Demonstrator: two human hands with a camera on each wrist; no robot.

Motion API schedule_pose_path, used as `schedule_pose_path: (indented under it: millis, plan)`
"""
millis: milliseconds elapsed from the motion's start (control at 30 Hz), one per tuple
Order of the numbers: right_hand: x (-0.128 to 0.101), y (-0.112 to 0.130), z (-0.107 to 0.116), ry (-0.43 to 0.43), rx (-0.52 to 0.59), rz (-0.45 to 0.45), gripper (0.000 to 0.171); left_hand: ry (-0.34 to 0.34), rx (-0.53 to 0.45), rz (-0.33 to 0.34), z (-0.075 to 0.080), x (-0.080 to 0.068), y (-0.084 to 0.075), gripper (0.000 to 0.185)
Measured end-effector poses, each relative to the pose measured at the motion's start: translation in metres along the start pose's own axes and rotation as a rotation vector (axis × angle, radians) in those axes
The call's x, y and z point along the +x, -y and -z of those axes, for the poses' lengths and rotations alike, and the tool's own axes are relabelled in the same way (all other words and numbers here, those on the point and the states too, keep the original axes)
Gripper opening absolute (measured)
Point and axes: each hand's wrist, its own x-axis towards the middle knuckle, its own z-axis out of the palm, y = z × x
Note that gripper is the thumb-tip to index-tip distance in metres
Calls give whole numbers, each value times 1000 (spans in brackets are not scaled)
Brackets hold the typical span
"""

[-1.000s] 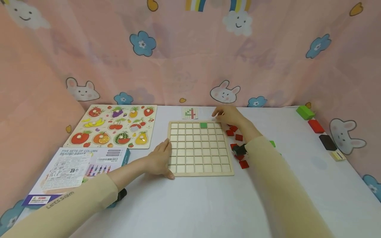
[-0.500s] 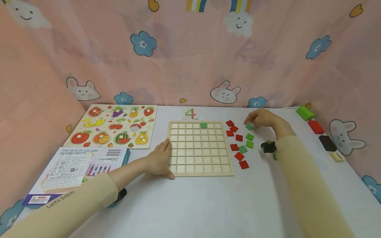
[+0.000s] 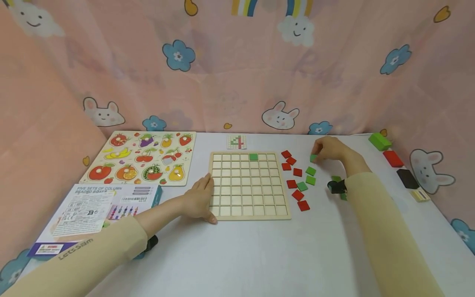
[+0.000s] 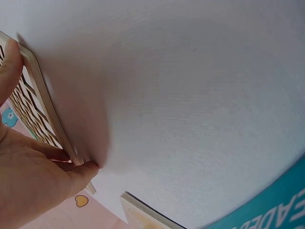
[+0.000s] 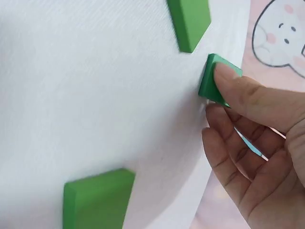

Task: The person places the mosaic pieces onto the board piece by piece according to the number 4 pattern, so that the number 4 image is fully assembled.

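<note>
My right hand [image 3: 328, 148] pinches a green square tile [image 5: 224, 78] at the far right of the board. Thumb on its face, fingers behind it; the tile looks tilted close to the tabletop. More green tiles [image 3: 310, 170] lie just nearer than that hand, and two others sit partly hidden by the wrist. My left hand [image 3: 198, 198] rests along the left side of a wooden grid board [image 3: 252, 218], its thumb at the near corner and its fingers against the frame. One green tile [image 3: 253, 156] fills a cell in the board's far row.
Several red tiles [image 3: 297, 172] lie scattered right of the board. A small pattern card [image 3: 236, 142] is behind it. A fruit puzzle [image 3: 137, 159] and a box [image 3: 100, 214] occupy the left side. Green [image 3: 380, 141], red, black and pale blocks line the right edge.
My right hand has moved right, from the board's far right corner to the green tiles, and the tile under its fingers has shifted slightly right. The left hand and board stay put.
</note>
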Motion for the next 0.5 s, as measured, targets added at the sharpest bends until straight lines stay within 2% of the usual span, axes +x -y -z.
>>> schedule_pose_path:
  millis: [133, 267, 500]
  plan:
    - [5, 17, -6, -68, 69, 52, 15, 1, 0, 1, -1, 1, 1, 126]
    - [11, 48, -20, -121, 125, 121, 17, -1, -1, 0, -1, 1, 2, 126]
    - [19, 111, -51, -132, 161, 313, 12, 0, 2, -6, -1, 1, 2, 126]
